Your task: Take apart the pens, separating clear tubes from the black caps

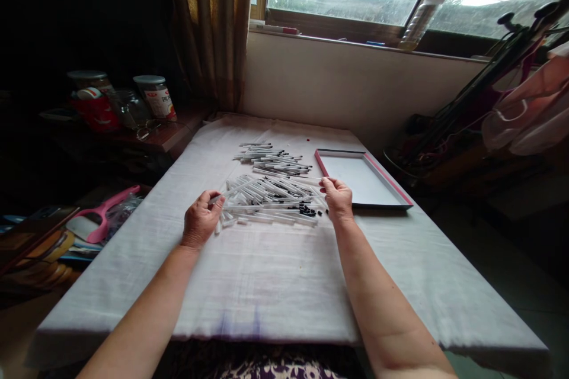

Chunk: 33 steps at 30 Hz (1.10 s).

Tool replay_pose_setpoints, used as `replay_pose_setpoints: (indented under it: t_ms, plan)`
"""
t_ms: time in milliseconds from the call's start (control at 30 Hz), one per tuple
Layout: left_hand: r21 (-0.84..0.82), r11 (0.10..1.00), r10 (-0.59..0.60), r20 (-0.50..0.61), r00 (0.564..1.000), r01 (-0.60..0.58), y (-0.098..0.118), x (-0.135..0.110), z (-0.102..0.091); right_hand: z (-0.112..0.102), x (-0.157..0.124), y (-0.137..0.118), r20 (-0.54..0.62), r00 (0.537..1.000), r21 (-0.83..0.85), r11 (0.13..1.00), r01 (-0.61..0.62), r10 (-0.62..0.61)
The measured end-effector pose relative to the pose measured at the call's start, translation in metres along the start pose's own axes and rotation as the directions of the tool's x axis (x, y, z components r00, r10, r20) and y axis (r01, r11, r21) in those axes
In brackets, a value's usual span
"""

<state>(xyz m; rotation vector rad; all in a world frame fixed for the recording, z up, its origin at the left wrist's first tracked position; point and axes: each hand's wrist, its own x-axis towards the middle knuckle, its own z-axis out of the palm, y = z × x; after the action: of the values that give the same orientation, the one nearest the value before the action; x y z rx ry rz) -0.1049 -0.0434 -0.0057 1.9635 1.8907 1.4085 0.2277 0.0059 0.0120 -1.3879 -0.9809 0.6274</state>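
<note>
A heap of clear plastic pen tubes [271, 198] lies on a table under a white cloth [267, 278]. A second, smaller heap of tubes [271, 160] lies just behind it. Several small black caps [307, 211] sit at the right end of the near heap. My left hand [201, 219] is curled at the heap's left end, pinching one tube [231, 190] that slants up to the right. My right hand [338, 198] is closed at the heap's right end, its fingertips pinched on the end of a thin tube [306, 178].
A shallow white tray with a red rim [402, 195] lies right of the heaps. Jars [155, 95] stand on a dark shelf at the left, with a pink-handled object [106, 210] below. A curtain and window are behind; a rack with clothing [524, 112] stands at the right.
</note>
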Motion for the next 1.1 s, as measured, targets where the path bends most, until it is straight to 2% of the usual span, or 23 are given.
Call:
replay_pose_setpoints:
  t_ms: [300,367,467,533,600,667,767,833,900,1000,1100]
  plan:
    - [-0.026,1.0,0.011,0.052,0.999,-0.009,0.008,-0.004,0.001,0.015,-0.019,0.004,0.047,0.995,-0.3,0.949,0.096,-0.086]
    - [-0.039,0.999,0.014,0.062,0.998,-0.012,0.009,-0.005,0.002,0.013,-0.024,0.001,0.076,0.99,-0.397,0.907,0.143,-0.123]
    - [-0.08,0.997,0.024,0.088,0.996,-0.017,0.011,-0.007,0.003,0.011,-0.032,-0.007,0.145,0.964,-0.554,0.789,0.266,-0.223]
    - [-0.125,0.992,0.049,0.114,0.992,-0.034,0.014,-0.01,0.004,0.011,-0.04,-0.014,0.19,0.95,-0.588,0.747,0.311,-0.247]
    - [-0.169,0.983,0.092,0.139,0.986,-0.068,0.019,-0.014,0.006,0.015,-0.049,-0.02,0.277,0.94,-0.546,0.773,0.323,-0.198]
    - [-0.192,0.975,0.14,0.161,0.977,-0.108,0.024,-0.018,0.008,0.021,-0.059,-0.024,0.415,0.903,-0.434,0.848,0.303,-0.11]
    - [-0.206,0.965,0.204,0.196,0.959,-0.163,0.029,-0.023,0.012,0.03,-0.071,-0.029,0.556,0.831,-0.217,0.969,0.12,0.022]
    - [-0.22,0.956,0.239,0.203,0.949,-0.194,0.029,-0.025,0.014,0.033,-0.075,-0.03,0.572,0.817,-0.1,0.995,-0.022,0.076]
    - [-0.232,0.948,0.267,0.202,0.942,-0.219,0.028,-0.026,0.015,0.034,-0.076,-0.031,0.568,0.818,-0.028,0.995,-0.094,0.094]
    - [-0.23,0.943,0.29,0.225,0.93,-0.239,0.028,-0.027,0.017,0.033,-0.075,-0.03,0.57,0.816,-0.028,0.995,-0.097,0.096]
    - [-0.157,0.949,0.306,0.252,0.918,-0.273,0.03,-0.028,0.016,0.036,-0.075,-0.027,0.588,0.803,-0.07,0.995,-0.074,0.101]
